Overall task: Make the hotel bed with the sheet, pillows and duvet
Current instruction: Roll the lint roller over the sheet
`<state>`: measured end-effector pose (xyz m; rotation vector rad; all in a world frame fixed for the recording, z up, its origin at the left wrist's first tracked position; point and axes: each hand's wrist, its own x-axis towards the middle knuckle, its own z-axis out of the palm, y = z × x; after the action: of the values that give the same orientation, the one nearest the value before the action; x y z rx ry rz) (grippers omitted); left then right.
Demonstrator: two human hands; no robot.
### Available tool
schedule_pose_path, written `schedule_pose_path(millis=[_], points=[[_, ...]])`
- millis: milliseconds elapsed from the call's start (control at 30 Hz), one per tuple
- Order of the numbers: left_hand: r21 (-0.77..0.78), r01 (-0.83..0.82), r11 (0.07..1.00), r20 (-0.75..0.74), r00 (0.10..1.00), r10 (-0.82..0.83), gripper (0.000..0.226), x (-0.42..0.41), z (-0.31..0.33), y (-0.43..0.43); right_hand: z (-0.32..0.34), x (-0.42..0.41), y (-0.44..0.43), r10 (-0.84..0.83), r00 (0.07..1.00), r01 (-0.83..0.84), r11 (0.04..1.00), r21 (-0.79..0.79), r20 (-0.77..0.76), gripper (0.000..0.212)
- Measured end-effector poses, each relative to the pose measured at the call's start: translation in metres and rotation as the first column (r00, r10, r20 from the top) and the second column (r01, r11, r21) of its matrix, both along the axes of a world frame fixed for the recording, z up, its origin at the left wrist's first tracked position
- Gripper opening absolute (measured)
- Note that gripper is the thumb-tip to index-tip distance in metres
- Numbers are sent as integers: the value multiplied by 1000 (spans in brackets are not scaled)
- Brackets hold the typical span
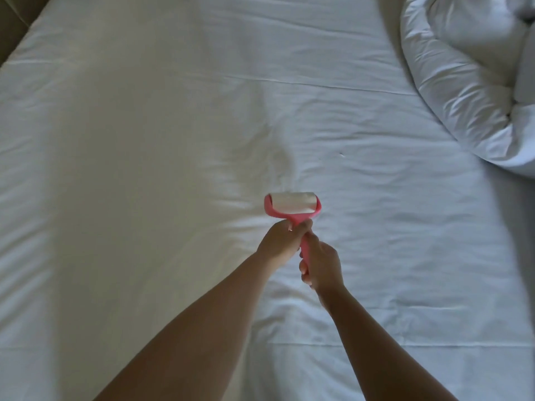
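Both bare arms stretched forward, left hand (279, 241) gripping the roller handle (304, 250) ahead of right hand (322, 266), fingers curled

Head view, looking down on a bed covered by a white sheet (144, 140) marked with light creases and fold lines. Both hands grip the pink handle of a lint roller (292, 206), the left hand (282, 241) nearer the roller head and the right hand (321, 266) lower on the handle, with the white roll resting against the sheet. A bunched white duvet (469, 82) lies at the upper right, and a brown surface (11, 24) shows at the upper-left corner.
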<state>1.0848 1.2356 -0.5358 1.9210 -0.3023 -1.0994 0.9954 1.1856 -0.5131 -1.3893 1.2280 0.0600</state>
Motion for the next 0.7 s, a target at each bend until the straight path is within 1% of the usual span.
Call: schedule_pose_path(millis=[67, 133, 200, 233, 267, 300, 333, 367, 400, 433, 500, 567, 700], points=[[-24, 41, 999, 25, 999, -40, 47, -1, 1, -19, 2, -2, -15, -9, 1000, 10, 999, -33, 4, 48], [-16, 112, 994, 66, 992, -111, 43, 0, 1, -39, -1, -3, -35, -13, 1000, 14, 997, -69, 7, 43], [3, 146, 989, 96, 985, -145, 38, 4, -1, -59, -6, -5, -57, -29, 1000, 29, 993, -117, 1, 37], [31, 155, 987, 130, 979, -158, 34, 7, -3, -67, -9, -6, -69, -34, 999, 32, 990, -138, -11, 35], [84, 163, 983, 196, 964, -177, 29, 11, -7, -74, -13, -7, -80, -34, 999, 28, 988, -153, -33, 34], [166, 166, 972, 291, 933, -209, 26, 16, -12, -79, -17, -9, -91, -23, 997, 11, 987, -159, -68, 34], [259, 157, 953, 389, 886, -252, 31, 20, -17, -81, -21, -10, -100, 4, 994, -22, 988, -155, -112, 35], [346, 145, 927, 459, 835, -302, 43, 24, -24, -82, -26, -9, -108, 48, 986, -71, 988, -140, -157, 37], [423, 149, 894, 486, 795, -363, 58, 29, -31, -83, -31, -6, -114, 95, 977, -119, 986, -120, -191, 38], [498, 175, 849, 469, 770, -433, 76, 34, -37, -85, -36, -1, -119, 126, 969, -151, 983, -105, -214, 39], [635, 227, 738, 381, 740, -555, 109, 47, -46, -90, -42, 17, -130, 150, 961, -174, 981, -89, -233, 37], [716, 230, 659, 308, 743, -594, 130, 59, -53, -97, -43, 40, -143, 164, 958, -186, 979, -77, -235, 37], [786, 243, 568, 177, 792, -584, 158, 75, -65, -116, -37, 84, -179, 243, 942, -265, 962, -70, -232, 32]])
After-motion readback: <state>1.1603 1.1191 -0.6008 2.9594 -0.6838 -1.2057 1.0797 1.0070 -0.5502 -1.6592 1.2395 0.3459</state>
